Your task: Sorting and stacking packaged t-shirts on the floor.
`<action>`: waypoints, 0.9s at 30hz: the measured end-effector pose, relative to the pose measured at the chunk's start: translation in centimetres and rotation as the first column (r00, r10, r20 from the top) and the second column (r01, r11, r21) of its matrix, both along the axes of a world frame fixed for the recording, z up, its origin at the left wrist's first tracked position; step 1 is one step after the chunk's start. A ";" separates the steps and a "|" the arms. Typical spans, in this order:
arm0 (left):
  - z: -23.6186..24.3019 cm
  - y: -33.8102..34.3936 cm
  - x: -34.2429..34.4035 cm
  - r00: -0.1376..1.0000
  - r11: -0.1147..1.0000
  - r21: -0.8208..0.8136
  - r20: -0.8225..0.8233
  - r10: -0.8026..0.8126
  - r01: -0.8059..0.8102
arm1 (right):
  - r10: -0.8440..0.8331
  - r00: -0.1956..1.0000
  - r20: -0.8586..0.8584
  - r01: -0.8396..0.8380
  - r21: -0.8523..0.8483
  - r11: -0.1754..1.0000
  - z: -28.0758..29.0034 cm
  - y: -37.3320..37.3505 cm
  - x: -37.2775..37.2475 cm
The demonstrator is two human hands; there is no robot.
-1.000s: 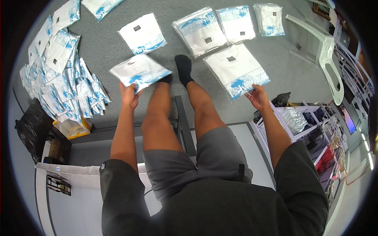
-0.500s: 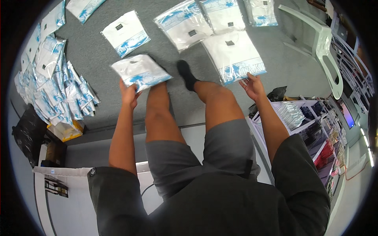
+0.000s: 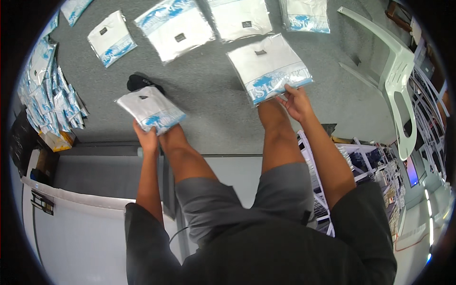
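Note:
My left hand [image 3: 147, 135] grips the near edge of a folded white shirt in a clear plastic bag [image 3: 151, 108], printed in blue along one side. That packet is held up over my left leg and partly covers my foot. On the other side, my right hand [image 3: 295, 102] pinches the near right corner of a second bagged white shirt [image 3: 268, 64], also with a blue band and a dark neck label. This one hangs over my right leg and hides that foot. Thumbs lie on top of both packets; the other fingers are mostly hidden beneath.
More bagged shirts [image 3: 175, 31] lie spread on the grey carpet [image 3: 204, 85] ahead. A large heap of such packets [image 3: 47, 95] sits at the left, above a yellow-and-white box [image 3: 59, 141]. At the right are a pale plastic chair [image 3: 399, 71] and white racks [image 3: 363, 154] with goods.
My right hand has taken up the bagged shirt that lay near its fingers. The left packet has moved lower and leftward. My legs have stepped, and the floor packets have shifted left in view.

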State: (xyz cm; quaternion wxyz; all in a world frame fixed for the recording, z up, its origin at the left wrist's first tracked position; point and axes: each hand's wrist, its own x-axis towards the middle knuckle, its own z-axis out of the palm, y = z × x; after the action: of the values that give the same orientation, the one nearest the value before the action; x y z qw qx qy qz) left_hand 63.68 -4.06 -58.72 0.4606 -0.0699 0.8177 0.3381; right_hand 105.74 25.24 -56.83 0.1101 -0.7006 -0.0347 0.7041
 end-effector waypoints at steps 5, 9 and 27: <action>-3.7 1.0 12.8 0.946 0.947 0.004 0.047 -0.321 0.321 | -0.099 0.988 -0.119 0.104 0.038 0.994 -2.9 -0.4 3.1; -2.5 5.2 19.5 0.882 0.954 -0.019 0.385 -0.271 0.301 | -0.155 0.980 -0.124 0.166 0.082 0.983 -4.5 -0.8 3.5; -2.8 2.7 15.0 0.906 0.954 -0.028 0.324 -0.273 0.297 | -0.139 0.935 -0.327 0.253 0.338 0.907 -17.6 5.9 -6.4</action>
State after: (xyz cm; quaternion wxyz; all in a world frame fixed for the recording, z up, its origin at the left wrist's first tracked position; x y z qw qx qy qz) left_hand 78.67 -1.34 -61.56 0.6271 -0.0205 0.7470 0.2201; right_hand 99.38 31.09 -74.48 0.3164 -0.5536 -0.0802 0.7662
